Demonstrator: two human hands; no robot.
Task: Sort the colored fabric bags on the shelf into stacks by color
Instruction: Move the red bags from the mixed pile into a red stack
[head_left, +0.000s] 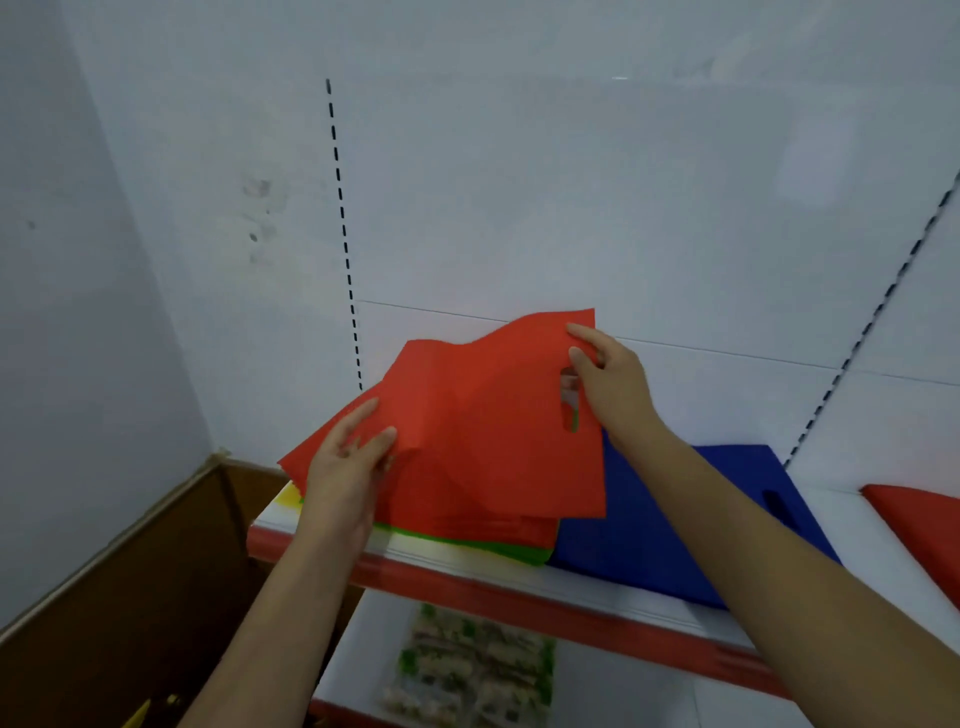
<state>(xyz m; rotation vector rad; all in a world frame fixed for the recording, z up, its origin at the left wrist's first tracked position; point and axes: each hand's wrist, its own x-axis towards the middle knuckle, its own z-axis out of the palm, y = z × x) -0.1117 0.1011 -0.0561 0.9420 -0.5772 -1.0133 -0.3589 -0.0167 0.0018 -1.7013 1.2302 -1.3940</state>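
The red bag (467, 415) hung mid-frame above the mixed pile (467, 545), left hand (345, 467) pinching its lower-left edge and right hand (610, 384) gripping near the handle, seemingly bound for the red stack (919, 525) at right.

Views: one, head-worn, wide-angle. Position: in front of shelf (519, 577), above shelf level. Facing: forward and down, toward white back wall (571, 182). Tilt: shelf edge runs downhill left to right. Range: close; forearms enter from bottom edge, left hand (348, 462) and right hand (613, 384) near frame centre. Coverage: wall fills upper half; shelf crosses lower third; lower shelf (623, 691) visible beneath; brown box (130, 571) near left. Edges curve from lens. Shared field: none, single view.
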